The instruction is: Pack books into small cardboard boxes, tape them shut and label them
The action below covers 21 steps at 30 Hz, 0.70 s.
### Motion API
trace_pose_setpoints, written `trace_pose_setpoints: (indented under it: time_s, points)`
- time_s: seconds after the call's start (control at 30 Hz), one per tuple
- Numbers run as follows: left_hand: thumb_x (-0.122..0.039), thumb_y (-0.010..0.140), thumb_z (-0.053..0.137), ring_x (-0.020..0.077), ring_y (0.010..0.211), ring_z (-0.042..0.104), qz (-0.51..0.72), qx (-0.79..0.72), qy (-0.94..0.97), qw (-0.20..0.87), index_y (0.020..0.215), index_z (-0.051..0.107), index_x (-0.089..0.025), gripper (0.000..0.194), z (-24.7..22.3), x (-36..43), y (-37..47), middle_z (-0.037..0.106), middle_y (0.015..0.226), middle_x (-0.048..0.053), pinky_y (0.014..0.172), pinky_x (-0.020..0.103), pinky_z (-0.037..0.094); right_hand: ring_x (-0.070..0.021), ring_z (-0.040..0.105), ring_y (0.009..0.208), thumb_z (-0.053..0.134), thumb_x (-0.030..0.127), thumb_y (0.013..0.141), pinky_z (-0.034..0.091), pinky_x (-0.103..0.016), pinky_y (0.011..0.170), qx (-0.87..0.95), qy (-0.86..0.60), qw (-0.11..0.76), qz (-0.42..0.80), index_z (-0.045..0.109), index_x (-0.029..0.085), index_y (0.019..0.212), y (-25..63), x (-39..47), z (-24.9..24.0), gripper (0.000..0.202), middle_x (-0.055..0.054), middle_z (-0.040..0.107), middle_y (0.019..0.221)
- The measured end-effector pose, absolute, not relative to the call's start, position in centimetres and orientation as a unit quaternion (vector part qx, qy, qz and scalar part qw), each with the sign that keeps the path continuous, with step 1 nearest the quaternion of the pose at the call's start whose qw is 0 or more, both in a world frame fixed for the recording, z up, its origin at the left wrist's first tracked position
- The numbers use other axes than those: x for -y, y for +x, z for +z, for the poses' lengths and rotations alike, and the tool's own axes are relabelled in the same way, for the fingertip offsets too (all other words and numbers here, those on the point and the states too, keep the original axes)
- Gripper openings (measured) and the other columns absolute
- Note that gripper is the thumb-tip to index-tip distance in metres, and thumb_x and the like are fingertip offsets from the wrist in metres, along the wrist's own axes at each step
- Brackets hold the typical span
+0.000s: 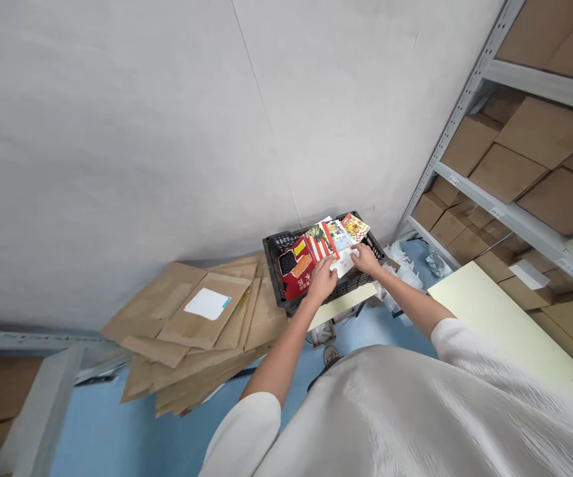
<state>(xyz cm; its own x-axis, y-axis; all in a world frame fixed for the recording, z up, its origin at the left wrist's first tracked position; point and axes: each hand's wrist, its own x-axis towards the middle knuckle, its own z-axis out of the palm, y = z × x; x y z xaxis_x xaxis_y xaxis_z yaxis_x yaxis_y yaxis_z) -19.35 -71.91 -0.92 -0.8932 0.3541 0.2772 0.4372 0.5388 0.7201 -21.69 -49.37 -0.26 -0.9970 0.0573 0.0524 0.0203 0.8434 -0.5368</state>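
A black plastic crate point(286, 307) stands against the wall with several colourful books in it. Between my two hands is a white booklet point(344, 263) with dark characters on its cover. My left hand point(322, 281) grips its left edge, fingers bent, close to a red book point(297, 278). My right hand point(364, 258) has its fingers closed on the booklet's right edge. Just beyond my hands lie a red-and-white striped book point(321, 242), a light blue book point(340, 234) and a yellow-red patterned book point(354, 227). The undersides of my fingers are hidden.
Flattened cardboard point(181, 298) is stacked left of the crate, a white sheet point(207, 303) on top. Shelving with brown boxes point(509, 172) rises at the right, beside a pale tabletop point(499, 324). White plastic wrapping point(405, 271) lies right of the crate. Another shelf point(42, 404) stands lower left.
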Motion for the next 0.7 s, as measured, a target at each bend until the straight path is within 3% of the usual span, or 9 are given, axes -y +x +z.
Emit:
trace_pose_setpoints:
  time_s: [0.17, 0.33, 0.5, 0.7]
  points:
    - [-0.017, 0.098, 0.052, 0.0331, 0.147, 0.056, -0.401, 0.875, -0.269, 0.027, 0.146, 0.063, -0.021, 0.049, -1.3, 71.2, -24.8, 0.063, 0.154, 0.016, 0.125, 0.055, 0.046, -0.0334, 0.064, 0.133, 0.062, 0.027, 0.097, 0.048, -0.047, 0.115, 0.952, -0.077, 0.015, 0.298, 0.070, 0.019, 0.133, -25.8, 50.5, -1.0, 0.038, -0.016, 0.071, 0.141]
    - [-0.017, 0.100, 0.050, 0.0367, 0.145, 0.057, -0.373, 0.882, -0.287, -0.017, 0.146, 0.062, -0.019, 0.048, -1.9, 70.4, -27.1, 0.061, 0.157, 0.019, 0.121, 0.057, 0.046, -0.0290, 0.070, 0.120, 0.064, 0.028, 0.094, 0.053, -0.042, 0.107, 0.935, -0.109, 0.044, 0.336, 0.070, 0.022, 0.126, -27.4, 50.6, -2.1, 0.033, -0.012, 0.077, 0.127]
    - [-0.014, 0.100, 0.048, 0.0372, 0.141, 0.059, -0.346, 0.885, -0.309, -0.039, 0.144, 0.062, -0.018, 0.047, -2.0, 70.7, -27.5, 0.062, 0.153, 0.020, 0.117, 0.056, 0.049, -0.0281, 0.072, 0.111, 0.067, 0.025, 0.086, 0.056, -0.041, 0.101, 0.910, -0.160, 0.065, 0.378, 0.069, 0.021, 0.115, -28.0, 50.9, -1.9, 0.029, -0.012, 0.076, 0.120]
    - [-0.017, 0.099, 0.053, 0.0381, 0.138, 0.059, -0.351, 0.886, -0.301, -0.029, 0.138, 0.065, -0.022, 0.042, -1.5, 70.5, -27.5, 0.063, 0.148, 0.018, 0.118, 0.058, 0.047, -0.0218, 0.071, 0.091, 0.066, 0.022, 0.075, 0.060, -0.037, 0.088, 0.838, -0.214, 0.115, 0.489, 0.064, 0.023, 0.107, -28.5, 50.2, -1.3, 0.032, -0.004, 0.073, 0.100]
